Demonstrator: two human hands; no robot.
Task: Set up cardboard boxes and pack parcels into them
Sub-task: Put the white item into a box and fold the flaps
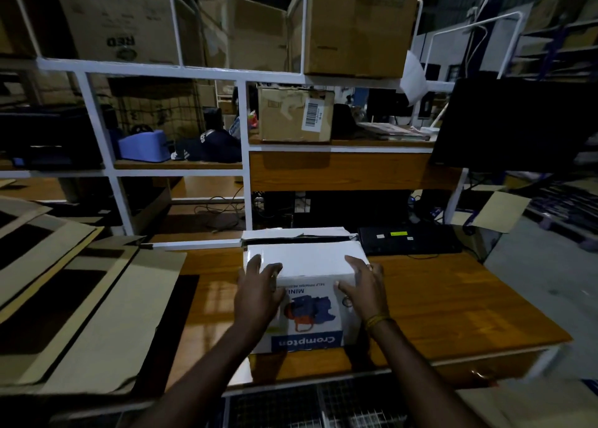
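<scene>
Dim warehouse, wooden counter (437,304) in front. Both hands are steadying the white parcel (307,285) sitting mid-counter: left hand (259,293) and right hand (364,287) resting with fingers spread flat, probably squaring it up. Flattened cardboard (97,298) is waiting alongside.

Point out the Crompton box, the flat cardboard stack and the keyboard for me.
Crompton box (307,262): head view, on its white top face.
Flat cardboard stack (106,324): head view, on the topmost tan sheet, left of the desk.
Keyboard (407,240): head view, on its black top, behind the box to the right.
</scene>
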